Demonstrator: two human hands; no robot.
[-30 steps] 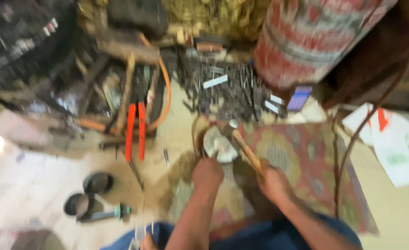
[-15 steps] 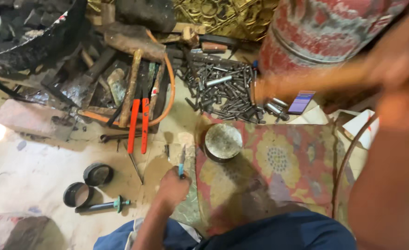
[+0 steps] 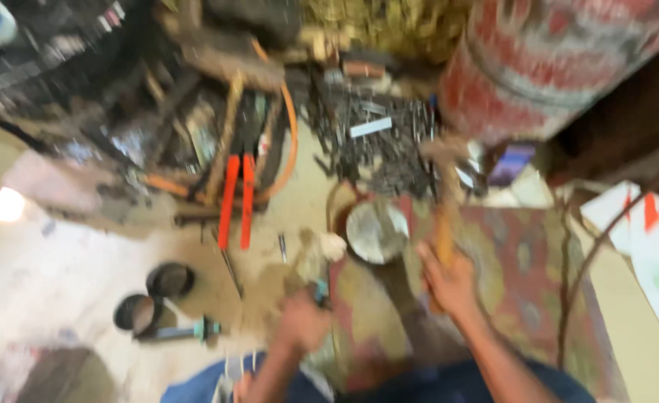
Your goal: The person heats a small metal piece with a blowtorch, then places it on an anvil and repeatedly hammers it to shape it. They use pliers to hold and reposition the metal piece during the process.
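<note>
The picture is motion-blurred. A round silvery metal disc (image 3: 376, 231) sits on a dark post above a patterned rug (image 3: 531, 276). My right hand (image 3: 449, 282) is just right of the disc, gripping the wooden handle of a hammer (image 3: 443, 235) that points away from me. The hammer's head is a blur near the pile of metal bits. My left hand (image 3: 303, 325) is lower left of the disc, closed around a thin bluish tool (image 3: 319, 289) whose tip stands short of the disc.
Red-handled cutters (image 3: 236, 198) lie on the floor to the left beside an orange hose (image 3: 290, 142). A heap of dark metal punches (image 3: 378, 142) lies behind the disc. Two black rings (image 3: 154, 295), a red patterned drum (image 3: 553, 60) and white papers (image 3: 650, 246) surround the spot.
The hammer, raised high at the right half a second ago, has come down beside the disc. My left hand stays low at the left with its thin tool.
</note>
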